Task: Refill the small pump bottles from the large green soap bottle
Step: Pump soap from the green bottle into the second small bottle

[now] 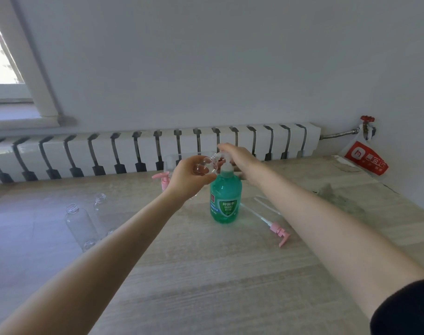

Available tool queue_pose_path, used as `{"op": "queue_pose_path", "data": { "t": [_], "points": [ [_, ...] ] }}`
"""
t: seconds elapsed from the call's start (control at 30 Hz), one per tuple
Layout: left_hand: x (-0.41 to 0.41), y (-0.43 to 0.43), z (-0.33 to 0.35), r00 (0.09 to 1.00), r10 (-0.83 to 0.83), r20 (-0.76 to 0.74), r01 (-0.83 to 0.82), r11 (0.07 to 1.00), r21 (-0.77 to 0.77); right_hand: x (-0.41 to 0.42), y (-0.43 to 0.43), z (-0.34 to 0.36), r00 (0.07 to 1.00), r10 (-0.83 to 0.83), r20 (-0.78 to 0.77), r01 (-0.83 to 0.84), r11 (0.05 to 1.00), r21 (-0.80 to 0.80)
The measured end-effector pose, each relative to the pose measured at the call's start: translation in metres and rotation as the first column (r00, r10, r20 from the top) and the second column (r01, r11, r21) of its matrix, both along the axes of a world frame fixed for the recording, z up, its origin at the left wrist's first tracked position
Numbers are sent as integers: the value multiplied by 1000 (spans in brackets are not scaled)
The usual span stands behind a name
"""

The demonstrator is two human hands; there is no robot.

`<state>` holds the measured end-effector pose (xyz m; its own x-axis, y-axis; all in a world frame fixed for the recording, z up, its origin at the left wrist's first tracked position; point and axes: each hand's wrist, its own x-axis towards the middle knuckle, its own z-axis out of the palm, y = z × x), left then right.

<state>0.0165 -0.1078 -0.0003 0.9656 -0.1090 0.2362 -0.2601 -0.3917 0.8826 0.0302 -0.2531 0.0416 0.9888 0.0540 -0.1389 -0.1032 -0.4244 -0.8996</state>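
The large green soap bottle (225, 199) stands upright in the middle of the wooden table (206, 274). My right hand (237, 157) rests flat on top of its white pump head. My left hand (190, 176) grips a small clear bottle (207, 164), tilted with its threaded mouth right at the pump's spout. Two more small clear bottles (81, 224) (102, 204) without caps lie on the table at the left. One pink pump head (279, 232) with its tube lies right of the green bottle, and a second pink pump head (163, 179) sits behind my left hand.
A white radiator (145, 151) runs along the wall behind the table. A red and white bag (365, 158) hangs from a red valve (367, 119) at the far right. A clear container (172, 162) stands behind my hands. Greyish debris (336, 194) lies on the table's right side.
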Motion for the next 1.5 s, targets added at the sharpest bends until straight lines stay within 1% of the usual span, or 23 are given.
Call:
{"op": "queue_pose_path", "data": {
  "t": [0.07,0.13,0.23,0.43,0.63,0.87,0.97,1.1,1.2,1.27,1.33,1.4,1.43,1.47,1.5],
  "points": [
    [-1,-2,-1,1000,10,-3,-10,1000,-5,-11,-2,-8,999,22,47,-27,994,106],
    [-2,-2,-2,1000,21,0,-21,1000,-8,-15,-1,-16,996,3,86,-19,982,187],
    [-4,-3,-3,999,35,5,-35,999,-11,-16,4,-25,995,-35,96,10,969,249],
    [-5,-4,-8,998,54,-11,-54,998,-17,-11,9,-29,990,-74,120,40,964,264],
    [-5,-3,-11,998,66,-8,-66,997,-43,-6,4,-33,989,-59,138,13,949,315],
    [-5,-2,-11,998,67,-9,-67,997,-25,-8,8,-31,987,-61,152,16,958,285],
    [-5,-2,-8,998,60,-5,-60,998,-8,-11,10,-27,989,-58,134,19,961,276],
    [-2,-1,-2,997,70,32,-71,997,21,-7,11,-26,994,-82,68,59,956,287],
    [-3,1,1,996,74,48,-76,996,45,-5,6,-20,993,-102,57,81,953,293],
    [-3,1,1,996,68,58,-72,995,63,-1,5,-13,984,-157,85,125,946,298],
    [-3,2,3,996,68,62,-72,995,76,5,8,-2,970,-211,125,175,953,247],
    [-3,2,6,995,71,65,-77,993,91,17,12,8,959,-237,154,216,966,141],
    [-3,2,7,995,71,67,-77,992,101,24,13,12,964,-220,146,211,974,77],
    [-2,2,8,995,70,71,-78,991,111,32,14,13,974,-183,129,188,982,-28],
    [-2,3,8,995,69,74,-78,990,121,37,15,13,983,-168,81,178,973,-148]
  ]
}}
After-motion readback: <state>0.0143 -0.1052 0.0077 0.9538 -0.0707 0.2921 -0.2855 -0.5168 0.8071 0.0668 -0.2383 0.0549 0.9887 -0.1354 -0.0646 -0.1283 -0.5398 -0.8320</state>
